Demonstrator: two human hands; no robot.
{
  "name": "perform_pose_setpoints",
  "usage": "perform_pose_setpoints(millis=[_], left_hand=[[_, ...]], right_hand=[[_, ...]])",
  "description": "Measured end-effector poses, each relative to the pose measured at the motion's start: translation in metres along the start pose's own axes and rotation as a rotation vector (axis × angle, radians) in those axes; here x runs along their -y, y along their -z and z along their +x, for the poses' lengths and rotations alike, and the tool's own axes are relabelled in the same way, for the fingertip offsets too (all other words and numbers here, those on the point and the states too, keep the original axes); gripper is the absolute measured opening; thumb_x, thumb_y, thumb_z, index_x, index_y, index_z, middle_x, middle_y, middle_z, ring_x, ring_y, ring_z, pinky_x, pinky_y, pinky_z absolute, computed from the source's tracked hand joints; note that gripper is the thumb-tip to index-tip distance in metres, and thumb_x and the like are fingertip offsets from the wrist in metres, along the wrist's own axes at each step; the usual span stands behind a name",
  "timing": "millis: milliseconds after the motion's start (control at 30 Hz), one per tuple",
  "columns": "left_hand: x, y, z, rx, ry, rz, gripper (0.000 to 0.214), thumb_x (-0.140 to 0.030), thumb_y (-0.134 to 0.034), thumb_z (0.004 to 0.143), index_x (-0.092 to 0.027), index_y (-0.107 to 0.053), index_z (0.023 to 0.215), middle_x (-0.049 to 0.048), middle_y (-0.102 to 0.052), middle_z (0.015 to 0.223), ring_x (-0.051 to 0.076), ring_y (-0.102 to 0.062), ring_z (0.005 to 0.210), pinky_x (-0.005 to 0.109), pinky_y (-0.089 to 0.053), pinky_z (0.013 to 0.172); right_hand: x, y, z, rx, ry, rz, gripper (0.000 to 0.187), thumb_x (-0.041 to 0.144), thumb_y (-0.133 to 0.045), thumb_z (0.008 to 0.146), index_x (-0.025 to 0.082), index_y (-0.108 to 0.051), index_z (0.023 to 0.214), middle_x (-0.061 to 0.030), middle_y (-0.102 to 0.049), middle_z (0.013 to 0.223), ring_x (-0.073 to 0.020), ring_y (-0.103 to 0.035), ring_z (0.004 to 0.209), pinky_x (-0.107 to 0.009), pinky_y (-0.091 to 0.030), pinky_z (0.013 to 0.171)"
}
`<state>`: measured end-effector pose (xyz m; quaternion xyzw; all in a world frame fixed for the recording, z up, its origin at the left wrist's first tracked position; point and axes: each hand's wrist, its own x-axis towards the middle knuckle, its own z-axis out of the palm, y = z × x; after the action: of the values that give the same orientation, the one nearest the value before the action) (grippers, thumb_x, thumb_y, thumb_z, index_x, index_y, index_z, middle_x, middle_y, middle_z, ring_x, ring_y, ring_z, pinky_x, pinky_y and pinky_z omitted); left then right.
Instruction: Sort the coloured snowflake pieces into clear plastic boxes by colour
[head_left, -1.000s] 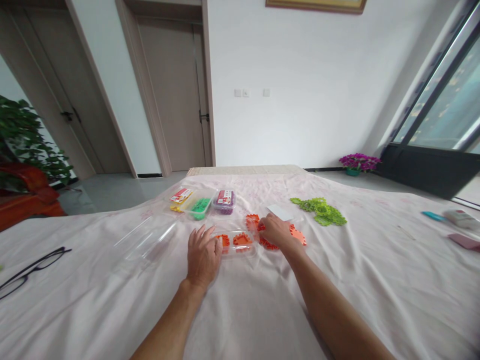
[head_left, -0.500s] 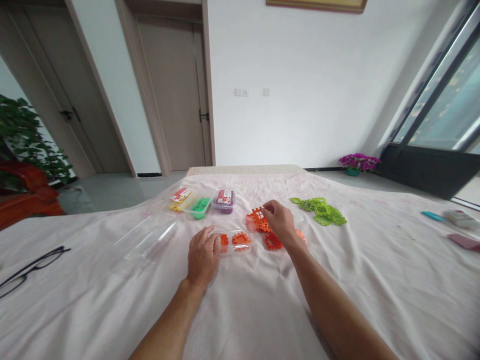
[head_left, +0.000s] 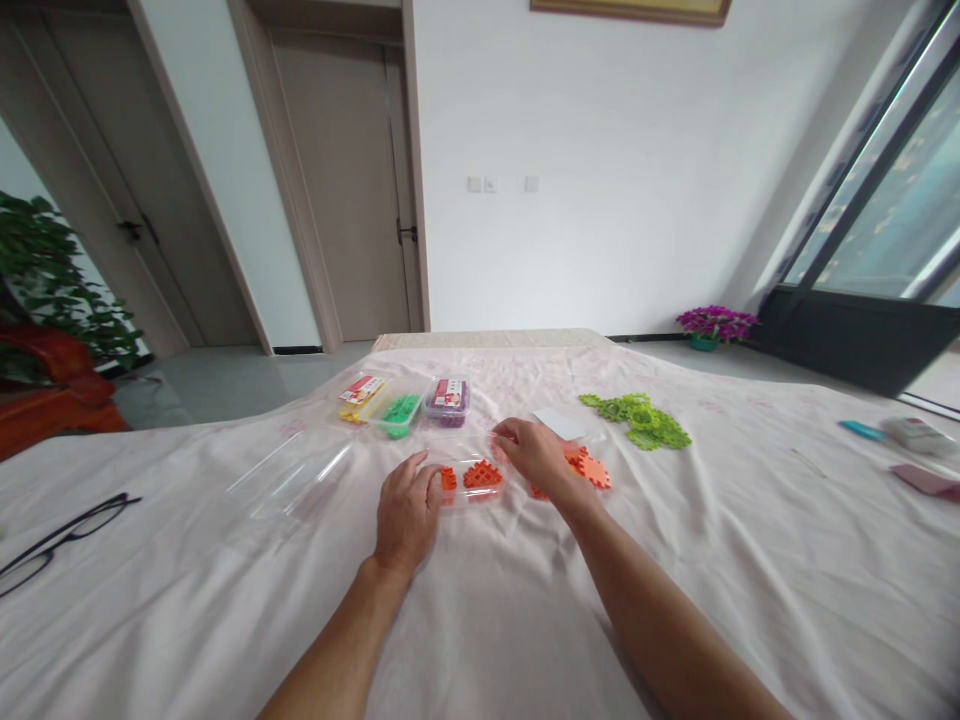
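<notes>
My left hand (head_left: 407, 507) grips the left end of a clear plastic box (head_left: 457, 498), thumb and fingers on its edge. Inside the box lie orange notched building pieces (head_left: 482, 475), one with a lattice pattern. Over the box's right end is my right hand (head_left: 529, 452), fingers closed together; whatever they may hold is hidden. Partly under my right wrist, more orange pieces (head_left: 592, 468) lie on the cloth. A white card (head_left: 559, 423) lies just beyond that hand.
Behind the box stand a tub of yellow pieces (head_left: 360, 400), a tub of green pieces (head_left: 400, 412) and a purple-filled tub (head_left: 448, 400). Green-yellow pieces (head_left: 641, 420) are heaped at right. A clear lid (head_left: 292, 480) and eyeglasses (head_left: 67, 535) lie left.
My right hand has moved left from the orange pile to the box. A lattice piece now shows in the box, and the white card is uncovered. My left hand has stayed put.
</notes>
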<state>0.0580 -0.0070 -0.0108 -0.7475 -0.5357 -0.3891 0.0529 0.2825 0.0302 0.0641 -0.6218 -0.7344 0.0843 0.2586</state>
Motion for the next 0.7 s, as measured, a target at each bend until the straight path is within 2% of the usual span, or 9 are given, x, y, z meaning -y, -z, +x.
perform_pose_setpoints(millis=[167, 300, 433, 533, 700], left_hand=[[0.001, -0.001, -0.001, -0.002, 0.002, 0.000, 0.029, -0.025, -0.042, 0.095, -0.021, -0.069, 0.106, 0.0103, -0.062, 0.126, 0.026, -0.058, 0.117, 0.046, -0.046, 0.101], [0.002, -0.002, 0.000, -0.027, 0.009, 0.006, 0.029, -0.025, -0.042, 0.095, -0.021, -0.068, 0.108, 0.0098, -0.062, 0.126, 0.026, -0.059, 0.116, 0.046, -0.046, 0.101], [0.003, -0.003, 0.001, -0.037, 0.039, 0.034, 0.030, -0.025, -0.043, 0.094, -0.020, -0.065, 0.114, 0.0122, -0.057, 0.132, 0.028, -0.057, 0.118, 0.047, -0.047, 0.100], [0.003, -0.003, 0.000, -0.034, 0.073, 0.030, 0.032, -0.025, -0.043, 0.094, -0.019, -0.063, 0.118, 0.0133, -0.053, 0.134, 0.029, -0.055, 0.121, 0.047, -0.047, 0.100], [0.005, -0.004, 0.000, -0.021, 0.105, -0.012, 0.034, -0.026, -0.040, 0.095, -0.019, -0.060, 0.122, 0.0129, -0.050, 0.138, 0.027, -0.054, 0.123, 0.046, -0.047, 0.101]], right_hand=[[-0.018, 0.022, 0.003, 0.014, -0.100, -0.134, 0.025, 0.026, -0.052, 0.086, 0.025, -0.073, 0.100, -0.0037, -0.074, 0.098, -0.0178, -0.065, 0.090, -0.024, -0.040, 0.071], [-0.035, 0.034, 0.002, 0.196, -0.191, -0.275, 0.022, 0.025, -0.061, 0.076, 0.025, -0.075, 0.093, -0.0046, -0.074, 0.095, -0.0202, -0.066, 0.088, -0.025, -0.040, 0.066], [-0.042, 0.038, 0.001, 0.319, -0.223, -0.390, 0.032, 0.027, -0.069, 0.069, 0.025, -0.074, 0.100, -0.0071, -0.072, 0.105, -0.0239, -0.066, 0.095, -0.027, -0.043, 0.069], [-0.042, 0.037, 0.000, 0.357, -0.204, -0.448, 0.040, 0.026, -0.072, 0.067, 0.024, -0.072, 0.107, -0.0092, -0.070, 0.112, -0.0260, -0.065, 0.101, -0.029, -0.045, 0.073], [-0.044, 0.041, -0.002, 0.372, -0.223, -0.453, 0.044, 0.027, -0.072, 0.068, 0.023, -0.070, 0.112, -0.0095, -0.066, 0.119, -0.0253, -0.064, 0.105, -0.029, -0.046, 0.078]])
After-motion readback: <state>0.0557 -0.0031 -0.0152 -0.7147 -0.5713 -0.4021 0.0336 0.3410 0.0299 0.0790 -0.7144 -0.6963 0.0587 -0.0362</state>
